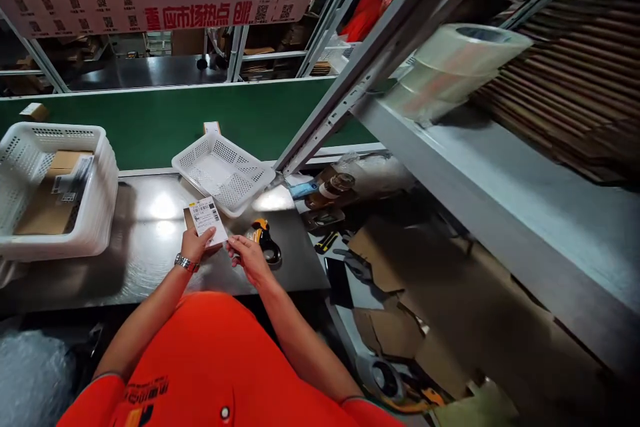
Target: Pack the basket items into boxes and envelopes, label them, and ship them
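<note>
My left hand (197,244) is closed around a small cardboard box (189,218), its thumb lying on a white shipping label (206,212). The label covers much of the box's upper face and carries printed text and codes. At the label's lower right corner, my right hand (246,255) pinches the edge between thumb and fingers. Just beyond the box sits a shallow white plastic basket (225,170) with nothing in it. A yellow and black tape dispenser (265,240) lies on the metal table beside my right hand.
Stacked white baskets (103,193) stand left, a labelled parcel (55,193) in the top one. Behind the table (150,240) runs a green conveyor (150,130) bearing small boxes. At right are a metal post (345,107), tape rolls (450,67) on a shelf, and a phone (339,281).
</note>
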Action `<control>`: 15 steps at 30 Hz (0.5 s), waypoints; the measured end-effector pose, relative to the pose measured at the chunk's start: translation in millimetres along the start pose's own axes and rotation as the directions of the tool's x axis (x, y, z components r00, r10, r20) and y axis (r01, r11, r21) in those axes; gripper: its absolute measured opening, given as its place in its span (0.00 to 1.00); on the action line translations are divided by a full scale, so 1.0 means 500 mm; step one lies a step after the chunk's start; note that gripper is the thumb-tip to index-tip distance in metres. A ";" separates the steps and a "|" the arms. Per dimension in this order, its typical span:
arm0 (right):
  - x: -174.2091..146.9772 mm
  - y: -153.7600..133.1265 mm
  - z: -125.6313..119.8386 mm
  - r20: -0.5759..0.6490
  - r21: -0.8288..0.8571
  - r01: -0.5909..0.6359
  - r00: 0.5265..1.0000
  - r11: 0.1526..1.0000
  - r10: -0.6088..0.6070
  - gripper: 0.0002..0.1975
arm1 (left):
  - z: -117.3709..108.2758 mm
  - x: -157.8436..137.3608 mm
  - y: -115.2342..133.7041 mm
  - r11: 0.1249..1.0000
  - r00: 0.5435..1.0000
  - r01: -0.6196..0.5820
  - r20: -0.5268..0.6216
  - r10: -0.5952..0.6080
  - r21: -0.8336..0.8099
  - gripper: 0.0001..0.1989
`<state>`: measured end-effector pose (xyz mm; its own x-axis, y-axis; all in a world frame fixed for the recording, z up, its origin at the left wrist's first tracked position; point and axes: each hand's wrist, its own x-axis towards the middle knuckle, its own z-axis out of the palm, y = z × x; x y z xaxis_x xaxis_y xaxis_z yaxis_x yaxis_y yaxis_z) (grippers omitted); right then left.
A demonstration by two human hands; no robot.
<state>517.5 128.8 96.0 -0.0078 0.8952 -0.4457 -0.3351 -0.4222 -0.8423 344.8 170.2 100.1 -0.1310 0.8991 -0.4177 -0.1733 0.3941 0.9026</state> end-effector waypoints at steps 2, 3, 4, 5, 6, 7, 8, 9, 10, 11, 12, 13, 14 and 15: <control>-0.002 -0.001 0.000 -0.013 -0.011 0.013 1.000 1.000 -0.014 0.27 | 0.001 -0.001 0.000 1.000 1.000 0.004 -0.003 -0.004 0.007 0.24; -0.001 -0.001 0.000 -0.019 -0.015 0.018 1.000 1.000 -0.018 0.27 | 0.001 -0.001 -0.001 1.000 1.000 0.006 -0.003 -0.006 0.007 0.25; 0.000 -0.001 0.000 -0.022 -0.018 0.021 1.000 1.000 -0.021 0.27 | 0.001 0.000 -0.002 1.000 1.000 0.008 -0.002 -0.008 0.006 0.25; 0.001 -0.001 -0.001 -0.024 -0.019 0.023 0.999 1.000 -0.023 0.27 | 0.000 0.001 -0.004 1.000 1.000 0.009 0.003 -0.009 0.005 0.25; 0.002 -0.001 -0.001 -0.024 -0.020 0.024 0.999 1.000 -0.025 0.27 | -0.001 0.003 -0.007 1.000 1.000 0.009 0.009 -0.009 0.006 0.26; 0.003 0.000 -0.001 -0.022 -0.022 0.026 0.999 0.999 -0.026 0.26 | -0.003 0.005 -0.009 1.000 1.000 0.007 0.013 -0.007 0.007 0.26; 0.004 0.000 -0.002 -0.018 -0.026 0.027 0.999 0.999 -0.027 0.26 | -0.004 0.007 -0.012 1.000 1.000 0.006 0.017 -0.006 0.010 0.27; 0.005 0.001 -0.002 -0.015 -0.031 0.030 0.999 0.999 -0.031 0.26 | -0.006 0.008 -0.014 1.000 1.000 0.006 0.019 -0.006 0.012 0.27; 0.007 0.003 -0.002 -0.012 -0.036 0.034 0.999 0.999 -0.035 0.25 | -0.007 0.010 -0.015 1.000 1.000 0.010 0.022 -0.010 0.012 0.28; 0.008 0.004 -0.001 -0.009 -0.040 0.041 0.999 0.998 -0.041 0.25 | -0.008 0.011 -0.016 1.000 1.000 0.016 0.024 -0.016 0.010 0.28; 0.010 0.005 -0.001 -0.006 -0.044 0.048 0.999 0.998 -0.048 0.25 | -0.009 0.012 -0.017 1.000 0.999 0.023 0.027 -0.023 0.010 0.28; 0.011 0.007 -0.001 -0.004 -0.049 0.056 0.998 0.997 -0.056 0.24 | -0.010 0.013 -0.016 0.999 0.999 0.031 0.032 -0.031 0.017 0.28; 0.013 0.008 -0.001 -0.002 -0.056 0.065 0.998 0.996 -0.065 0.24 | -0.010 0.012 -0.016 0.999 0.999 0.038 0.036 -0.039 0.031 0.27; 0.015 0.010 -0.001 -0.001 -0.067 0.074 0.997 0.995 -0.074 0.24 | -0.010 0.011 -0.014 0.998 0.998 0.039 0.048 -0.042 0.051 0.26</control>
<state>516.3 133.3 88.5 0.0185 0.9239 -0.3823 -0.2713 -0.3634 -0.8913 340.5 171.4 90.9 -0.0767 0.8899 -0.4497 -0.1283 0.4385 0.8895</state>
